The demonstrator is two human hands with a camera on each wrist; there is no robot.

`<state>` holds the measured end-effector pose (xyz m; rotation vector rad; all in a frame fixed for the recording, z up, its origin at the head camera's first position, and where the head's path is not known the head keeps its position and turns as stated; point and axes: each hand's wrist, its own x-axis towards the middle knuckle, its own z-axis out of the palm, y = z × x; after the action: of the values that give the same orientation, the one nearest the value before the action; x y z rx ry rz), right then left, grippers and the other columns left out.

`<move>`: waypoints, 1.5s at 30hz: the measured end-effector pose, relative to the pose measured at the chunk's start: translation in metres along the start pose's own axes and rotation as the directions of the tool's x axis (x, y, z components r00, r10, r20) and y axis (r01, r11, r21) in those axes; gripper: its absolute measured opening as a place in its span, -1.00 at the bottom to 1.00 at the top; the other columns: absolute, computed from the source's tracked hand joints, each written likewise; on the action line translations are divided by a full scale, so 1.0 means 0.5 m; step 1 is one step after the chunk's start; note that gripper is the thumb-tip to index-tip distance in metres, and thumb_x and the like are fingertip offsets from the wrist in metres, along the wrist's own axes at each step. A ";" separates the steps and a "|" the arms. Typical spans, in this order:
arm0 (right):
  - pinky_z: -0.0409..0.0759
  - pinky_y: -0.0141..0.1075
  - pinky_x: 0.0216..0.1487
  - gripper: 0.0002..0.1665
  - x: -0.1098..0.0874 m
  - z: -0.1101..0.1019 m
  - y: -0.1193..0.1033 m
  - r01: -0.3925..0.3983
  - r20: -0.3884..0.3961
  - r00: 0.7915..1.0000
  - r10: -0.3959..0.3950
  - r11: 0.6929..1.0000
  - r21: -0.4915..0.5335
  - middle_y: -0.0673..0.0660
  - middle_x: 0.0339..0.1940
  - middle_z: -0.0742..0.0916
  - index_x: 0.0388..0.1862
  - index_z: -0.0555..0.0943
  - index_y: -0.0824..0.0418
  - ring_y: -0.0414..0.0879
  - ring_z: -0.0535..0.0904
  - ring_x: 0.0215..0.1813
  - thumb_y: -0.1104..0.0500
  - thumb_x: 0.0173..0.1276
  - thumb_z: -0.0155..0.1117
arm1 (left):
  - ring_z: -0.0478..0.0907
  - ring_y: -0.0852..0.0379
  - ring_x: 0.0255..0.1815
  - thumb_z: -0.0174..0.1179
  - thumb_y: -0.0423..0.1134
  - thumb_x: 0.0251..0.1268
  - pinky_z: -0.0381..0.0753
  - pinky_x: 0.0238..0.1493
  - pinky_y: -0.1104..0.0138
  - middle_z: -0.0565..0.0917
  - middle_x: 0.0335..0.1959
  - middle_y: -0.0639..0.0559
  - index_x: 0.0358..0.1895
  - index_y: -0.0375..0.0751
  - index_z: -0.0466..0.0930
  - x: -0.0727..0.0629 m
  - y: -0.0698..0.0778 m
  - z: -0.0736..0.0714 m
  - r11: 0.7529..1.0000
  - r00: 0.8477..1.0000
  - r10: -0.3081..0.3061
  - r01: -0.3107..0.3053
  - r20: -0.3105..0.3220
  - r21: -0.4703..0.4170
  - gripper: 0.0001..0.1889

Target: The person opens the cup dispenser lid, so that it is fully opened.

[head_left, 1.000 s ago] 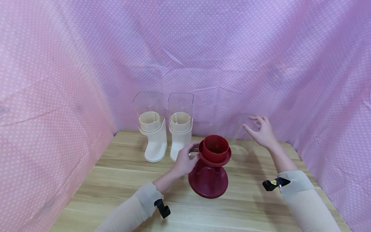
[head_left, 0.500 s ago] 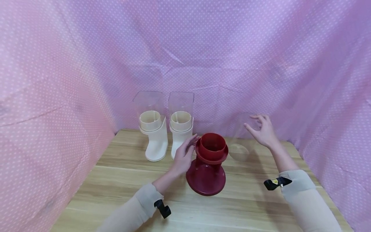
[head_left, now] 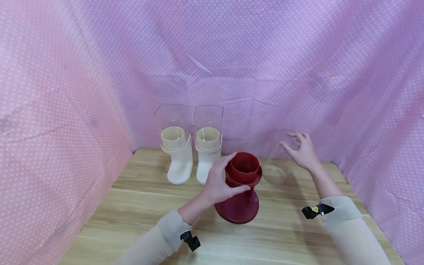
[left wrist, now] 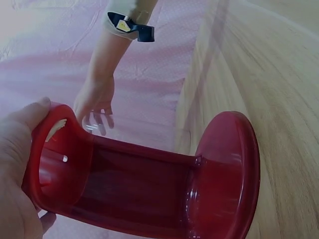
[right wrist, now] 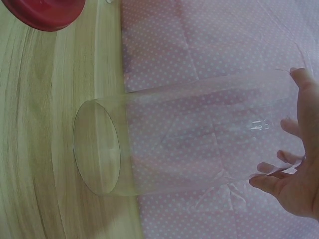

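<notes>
A red stand [head_left: 238, 209] with a flat round foot and a round cup [head_left: 245, 171] in its top ring stands upright on the wooden table. My left hand [head_left: 218, 184] holds the ring from the left, thumb across the front and fingers around the far side. In the left wrist view, the stand's hollow ring and broad neck [left wrist: 139, 179] show beside my palm. Right of the stand, my right hand [head_left: 303, 151] grips a clear cylinder [right wrist: 199, 139] by its upper rim, thumb and fingers spread across it. The cylinder's lower open end is near the tabletop.
Two cream stands [head_left: 180, 167] with round cups are at the back left, and clear square containers [head_left: 208, 116] rise behind the cups. Pink dotted cloth [head_left: 251, 73] hangs behind and at both sides of the wooden table [head_left: 139, 213].
My left hand has let go of the ring's left edge and taken a wider hold, its thumb now across the front. The stand has shifted slightly. My right hand and the cylinder have barely moved.
</notes>
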<state>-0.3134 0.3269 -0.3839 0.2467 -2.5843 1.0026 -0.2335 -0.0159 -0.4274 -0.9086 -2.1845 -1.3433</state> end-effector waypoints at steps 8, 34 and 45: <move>0.44 0.45 0.42 -0.23 0.000 -0.002 -0.002 -0.005 -0.012 1.000 0.005 1.000 0.011 0.55 0.52 0.30 0.48 0.46 0.38 0.63 0.38 0.43 -0.09 0.53 0.38 | 0.56 0.02 0.40 0.75 0.01 -0.10 0.68 0.36 0.13 0.62 0.40 0.00 0.58 -0.17 0.36 0.026 -0.011 0.020 0.998 0.998 -0.042 0.044 -0.038 0.041 0.11; 0.52 0.42 0.36 -0.24 -0.019 -0.001 -0.014 0.002 -0.006 1.000 -0.002 1.000 -0.014 0.55 0.42 0.37 0.46 0.50 0.37 0.57 0.46 0.36 -0.10 0.50 0.40 | 0.47 -0.06 0.49 0.68 0.04 0.03 0.67 0.38 0.07 0.54 0.51 -0.05 0.63 -0.18 0.28 0.117 -0.061 0.070 0.977 0.987 -0.155 0.161 -0.050 0.138 0.10; 0.49 0.39 0.41 -0.26 -0.026 -0.004 -0.019 0.029 -0.026 0.999 -0.029 1.000 -0.002 0.54 0.38 0.38 0.42 0.51 0.42 0.51 0.44 0.35 -0.04 0.49 0.43 | 0.46 -0.07 0.52 0.69 0.05 0.02 0.62 0.45 0.05 0.53 0.52 -0.08 0.63 -0.17 0.28 0.146 -0.077 0.090 0.971 0.984 -0.159 0.171 -0.080 0.169 0.11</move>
<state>-0.2984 0.3218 -0.3819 0.2678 -2.5508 0.9877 -0.3129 0.0346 -0.4244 -0.6204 -2.3259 -1.2102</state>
